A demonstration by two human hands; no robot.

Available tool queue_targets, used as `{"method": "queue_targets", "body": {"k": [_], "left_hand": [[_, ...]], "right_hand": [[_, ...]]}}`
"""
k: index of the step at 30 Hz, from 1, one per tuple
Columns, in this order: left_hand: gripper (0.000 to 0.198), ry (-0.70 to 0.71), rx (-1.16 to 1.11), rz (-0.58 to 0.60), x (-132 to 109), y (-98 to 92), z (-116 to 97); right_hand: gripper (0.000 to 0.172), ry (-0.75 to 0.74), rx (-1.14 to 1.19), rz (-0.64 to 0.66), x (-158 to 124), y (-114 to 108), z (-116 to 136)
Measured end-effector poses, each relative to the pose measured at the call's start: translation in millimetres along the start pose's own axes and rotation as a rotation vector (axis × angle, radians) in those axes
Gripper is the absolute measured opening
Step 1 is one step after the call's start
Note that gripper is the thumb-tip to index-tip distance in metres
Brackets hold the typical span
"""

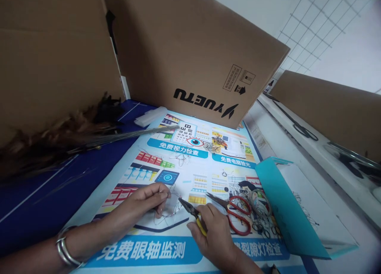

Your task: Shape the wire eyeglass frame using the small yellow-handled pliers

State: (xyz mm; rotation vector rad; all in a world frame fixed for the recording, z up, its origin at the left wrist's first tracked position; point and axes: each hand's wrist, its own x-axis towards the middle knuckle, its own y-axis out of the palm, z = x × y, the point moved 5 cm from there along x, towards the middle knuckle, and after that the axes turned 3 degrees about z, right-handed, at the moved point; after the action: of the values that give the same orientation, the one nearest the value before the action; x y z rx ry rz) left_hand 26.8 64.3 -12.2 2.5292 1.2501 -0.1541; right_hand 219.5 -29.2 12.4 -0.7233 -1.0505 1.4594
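Wire point(172, 215), thin, silvery, looped: over our blue-and-white printed sheet point(196, 165)
Left hand point(154, 197): we pinch the wire
Right hand point(212, 225): we clasp yellow-handled, dark-nosed pliers point(193, 212), tips near the wire

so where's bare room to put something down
Bare printed sheet shows between the left forearm and right hand, and between that forearm and the long thin strands. Crowded: right of the right hand, where scissors and tangled wires lie beside the teal box.
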Motion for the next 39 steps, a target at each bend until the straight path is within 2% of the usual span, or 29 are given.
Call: {"method": "queue_targets", "body": {"k": [9, 15, 23, 33, 36, 39], "left_hand": [[0.025, 0.028, -0.034, 0.073, 2, -1.3, 7], [0.027, 0.023, -0.009, 0.064, -1, 2.3, 0], [0.02, 0.022, 0.005, 0.072, -1, 2.3, 1], [0.022, 0.015, -0.05, 0.091, 1, 5.1, -2], [0.025, -0.014, -0.058, 0.083, 1, 5.2, 0], [0.03, -0.034, -0.053, 0.067, 2, 3.8, 3]], "right_hand": [[0.025, -0.021, 0.016, -0.017, -2, -1, 1], [0.026, -0.009, 0.014, 0.007, 0, -1, 1], [0.025, -0.021, 0.018, 0.004, -1, 0, 2], [0.027, -0.044, -0.015, 0.015, 0, 3, 1], [0.026, -0.091, -0.068, -0.013, 1, 1, 5], [0.026, -0.171, -0.193, -0.103, 0, -6, 14]]}}
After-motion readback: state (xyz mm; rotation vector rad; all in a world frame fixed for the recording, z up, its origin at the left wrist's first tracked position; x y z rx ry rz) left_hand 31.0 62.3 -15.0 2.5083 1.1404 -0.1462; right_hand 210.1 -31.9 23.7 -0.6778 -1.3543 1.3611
